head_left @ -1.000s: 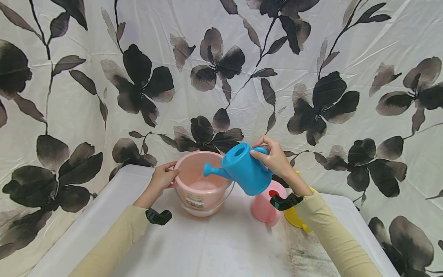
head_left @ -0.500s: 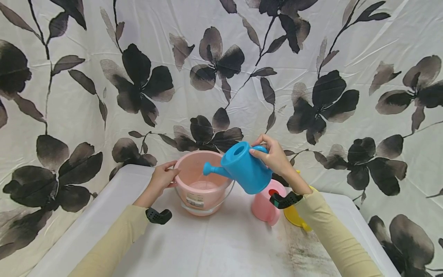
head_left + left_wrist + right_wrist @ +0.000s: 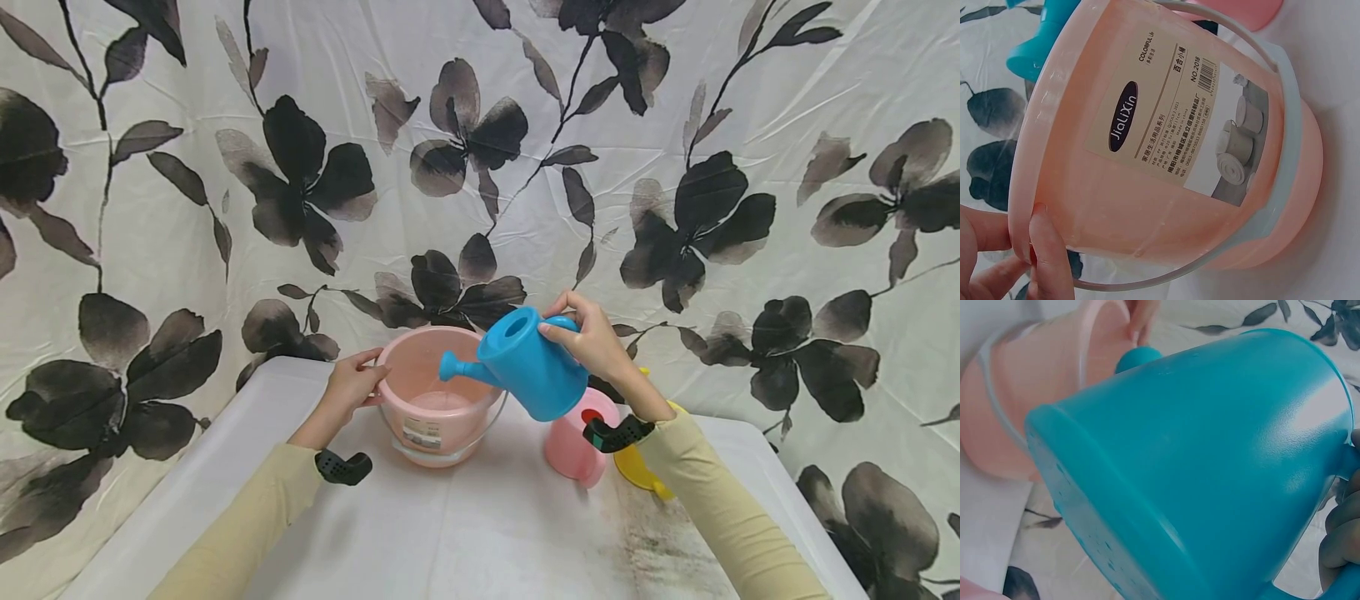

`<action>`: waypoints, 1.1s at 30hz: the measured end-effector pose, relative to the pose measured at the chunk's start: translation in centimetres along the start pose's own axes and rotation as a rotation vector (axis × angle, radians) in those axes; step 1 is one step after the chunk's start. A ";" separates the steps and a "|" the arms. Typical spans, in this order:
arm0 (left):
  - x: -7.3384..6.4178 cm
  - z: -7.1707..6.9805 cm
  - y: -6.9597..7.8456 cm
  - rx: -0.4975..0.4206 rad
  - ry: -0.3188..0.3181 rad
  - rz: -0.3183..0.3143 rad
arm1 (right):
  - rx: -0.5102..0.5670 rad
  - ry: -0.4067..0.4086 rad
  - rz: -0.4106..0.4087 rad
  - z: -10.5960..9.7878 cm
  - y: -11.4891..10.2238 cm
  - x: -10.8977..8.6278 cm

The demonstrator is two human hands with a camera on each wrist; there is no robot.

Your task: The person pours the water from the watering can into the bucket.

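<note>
A pink bucket (image 3: 442, 425) with a paper label (image 3: 1179, 115) and a pale bail handle hanging down its front stands on the white table. At its left rim, my left hand (image 3: 352, 386) pinches the edge between thumb and fingers. My right hand (image 3: 596, 337) grips the handle of a blue watering can (image 3: 534, 367), held up in the air and tilted toward the bucket. The can's spout (image 3: 465, 369) reaches over the bucket's opening. In the right wrist view the can's body (image 3: 1210, 456) fills the middle, its wet-looking base showing at lower left.
Right of the bucket, a pink watering can (image 3: 570, 450) stands on the table (image 3: 450, 533). Partly behind the right forearm is a yellow item (image 3: 637, 471). A brown stain marks the table's right front. Floral cloth (image 3: 465, 208) hangs behind.
Almost nothing differs; the view shifts very slightly. Both hands, the bucket and the tilted blue watering can keep their places.
</note>
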State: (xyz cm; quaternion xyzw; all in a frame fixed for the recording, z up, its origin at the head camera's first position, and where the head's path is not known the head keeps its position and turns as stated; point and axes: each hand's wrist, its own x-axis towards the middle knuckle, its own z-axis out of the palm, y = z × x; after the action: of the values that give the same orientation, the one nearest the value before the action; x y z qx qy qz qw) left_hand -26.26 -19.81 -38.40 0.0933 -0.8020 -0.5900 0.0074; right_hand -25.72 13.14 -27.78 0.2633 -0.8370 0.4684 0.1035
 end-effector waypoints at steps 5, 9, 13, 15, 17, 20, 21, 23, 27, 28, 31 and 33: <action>0.1 -0.1 0.0 -0.002 0.003 0.002 | -0.007 0.002 0.004 0.0 -0.1 0.0; 0.1 -0.1 0.0 -0.004 0.000 0.007 | -0.005 0.003 0.006 0.0 -0.1 0.0; 0.1 -0.1 0.0 -0.001 -0.003 0.004 | -0.004 0.002 0.011 -0.1 -0.1 0.0; 0.0 -0.1 0.0 -0.001 -0.003 0.001 | -0.006 0.001 0.015 -0.1 -0.2 0.1; 0.0 -0.1 0.1 -0.001 -0.003 -0.003 | -0.010 0.000 0.017 -0.1 -0.3 0.1; 0.0 -0.2 0.1 -0.002 -0.003 -0.006 | -0.011 -0.002 0.019 -0.1 -0.4 0.2; 0.0 -0.1 0.2 -0.001 -0.002 -0.008 | -0.015 -0.003 0.016 -0.1 -0.4 0.2; -0.1 -0.1 0.2 -0.002 -0.001 -0.010 | -0.019 -0.005 0.012 -0.2 -0.4 0.2; -0.2 -0.1 0.3 0.000 0.000 -0.011 | -0.025 -0.009 0.018 -0.2 -0.5 0.3; -0.2 -0.1 0.3 -0.001 0.000 -0.010 | -0.025 -0.010 0.019 -0.3 -0.5 0.3; -0.2 -0.1 0.3 0.000 0.000 -0.011 | -0.023 -0.009 0.019 -0.3 -0.5 0.4; -0.2 -0.1 0.3 0.002 -0.002 -0.012 | -0.025 -0.008 0.016 -0.3 -0.4 0.4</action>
State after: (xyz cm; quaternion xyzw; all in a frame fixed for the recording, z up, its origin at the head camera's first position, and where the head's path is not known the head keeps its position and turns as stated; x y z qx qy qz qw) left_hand -26.10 -19.77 -38.06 0.0977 -0.8020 -0.5893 0.0030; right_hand -25.85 13.11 -27.10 0.2572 -0.8452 0.4577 0.0997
